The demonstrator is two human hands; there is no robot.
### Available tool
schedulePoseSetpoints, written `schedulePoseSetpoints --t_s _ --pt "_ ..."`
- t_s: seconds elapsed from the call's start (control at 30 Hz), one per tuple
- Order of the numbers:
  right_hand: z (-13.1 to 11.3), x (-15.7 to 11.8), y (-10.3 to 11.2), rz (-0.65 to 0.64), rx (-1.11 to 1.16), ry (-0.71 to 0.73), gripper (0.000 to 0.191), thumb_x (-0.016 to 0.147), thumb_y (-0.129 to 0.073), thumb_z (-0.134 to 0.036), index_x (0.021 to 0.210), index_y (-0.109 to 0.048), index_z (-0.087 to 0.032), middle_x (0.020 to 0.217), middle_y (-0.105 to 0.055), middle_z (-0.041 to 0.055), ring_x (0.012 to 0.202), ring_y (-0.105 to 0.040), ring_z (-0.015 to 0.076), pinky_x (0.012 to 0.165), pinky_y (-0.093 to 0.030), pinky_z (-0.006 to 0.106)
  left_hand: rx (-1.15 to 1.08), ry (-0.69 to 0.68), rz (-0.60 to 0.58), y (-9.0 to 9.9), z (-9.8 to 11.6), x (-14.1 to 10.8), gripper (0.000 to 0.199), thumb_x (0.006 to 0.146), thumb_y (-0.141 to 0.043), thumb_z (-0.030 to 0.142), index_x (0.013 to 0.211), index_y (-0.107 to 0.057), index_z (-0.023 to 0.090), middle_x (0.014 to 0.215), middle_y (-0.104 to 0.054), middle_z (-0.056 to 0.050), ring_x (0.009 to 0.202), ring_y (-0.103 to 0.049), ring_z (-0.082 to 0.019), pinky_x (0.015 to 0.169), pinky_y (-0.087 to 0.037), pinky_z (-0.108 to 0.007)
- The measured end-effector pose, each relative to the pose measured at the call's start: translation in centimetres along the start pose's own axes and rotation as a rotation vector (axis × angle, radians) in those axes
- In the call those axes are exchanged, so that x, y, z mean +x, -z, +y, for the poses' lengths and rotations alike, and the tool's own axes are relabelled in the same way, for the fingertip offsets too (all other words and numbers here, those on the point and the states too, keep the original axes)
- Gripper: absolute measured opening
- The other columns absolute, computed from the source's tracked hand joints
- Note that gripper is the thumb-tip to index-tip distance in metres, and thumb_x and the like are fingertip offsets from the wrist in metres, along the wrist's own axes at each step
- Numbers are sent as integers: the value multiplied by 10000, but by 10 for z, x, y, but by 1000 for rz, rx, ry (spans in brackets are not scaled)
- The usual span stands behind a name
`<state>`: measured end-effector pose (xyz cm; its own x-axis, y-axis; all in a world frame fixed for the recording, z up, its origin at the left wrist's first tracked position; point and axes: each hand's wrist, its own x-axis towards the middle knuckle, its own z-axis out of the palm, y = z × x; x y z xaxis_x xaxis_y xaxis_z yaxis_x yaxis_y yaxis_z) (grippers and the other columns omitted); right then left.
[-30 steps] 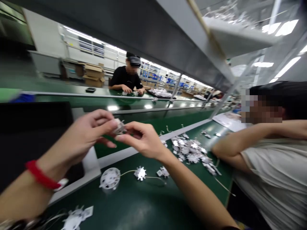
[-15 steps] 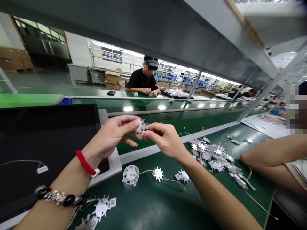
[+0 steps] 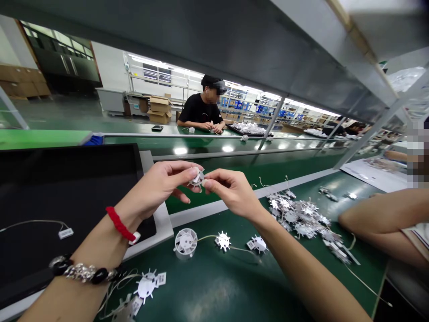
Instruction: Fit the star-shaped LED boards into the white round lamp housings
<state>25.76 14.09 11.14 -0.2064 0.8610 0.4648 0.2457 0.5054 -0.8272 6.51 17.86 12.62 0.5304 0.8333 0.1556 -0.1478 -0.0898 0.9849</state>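
My left hand (image 3: 164, 181) pinches a small white spiked disc (image 3: 197, 177) with a label between thumb and fingers, held above the green bench. From the right, the thumb and forefinger of my right hand (image 3: 236, 192) are pressed together at the disc's edge. Below them on the bench stands a round white fan-like housing (image 3: 186, 243), joined by a thin wire to a spiked disc (image 3: 223, 241). Another spiked disc (image 3: 259, 244) lies beside my right forearm. More labelled discs (image 3: 146, 285) with wires lie by my left wrist.
A black tray (image 3: 40, 188) with a wired label piece (image 3: 65, 233) is on the left. A pile of spiked discs (image 3: 301, 217) lies at right, near another person's arm (image 3: 378, 219). A shelf (image 3: 201, 40) hangs overhead. Across the line sits a person in black (image 3: 199, 109).
The view has shifted slightly, so the bench items appear a little further right. My right fingers have drawn slightly away from my left fingers at the disc's edge.
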Motion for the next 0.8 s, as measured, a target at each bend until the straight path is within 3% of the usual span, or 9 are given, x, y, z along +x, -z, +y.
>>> schedulePoseSetpoints --t_s 0.3,0.5,0.7,0.8 --pt "3 -1 9 -106 52 28 255 905 -662 -376 971 -744 -144 773 -738 45 732 -686 161 697 -549 297 -53 -1 -30 0 1 1 353 767 -872 407 940 -739 129 765 -712 -60 675 -680 -163 515 -592 -162" --pt "3 0 7 -74 11 8 229 912 -645 -361 871 -725 -149 757 -727 45 718 -670 158 688 -534 291 -61 19 -31 -3 0 1 374 734 -886 426 895 -725 129 759 -712 -59 681 -689 -156 528 -580 -145" --pt "1 0 9 -112 43 -63 219 880 -672 -355 921 -751 -155 851 -764 54 799 -699 175 734 -541 296 73 3 13 -5 0 1 420 708 -880 470 888 -712 130 744 -707 -59 697 -688 -170 553 -579 -168" --pt "2 1 10 -125 7 -97 218 865 -684 -355 884 -750 -149 802 -754 47 756 -680 169 697 -516 289 178 7 15 -5 -2 2 458 710 -844 532 885 -692 137 762 -701 -53 705 -684 -178 572 -575 -194"
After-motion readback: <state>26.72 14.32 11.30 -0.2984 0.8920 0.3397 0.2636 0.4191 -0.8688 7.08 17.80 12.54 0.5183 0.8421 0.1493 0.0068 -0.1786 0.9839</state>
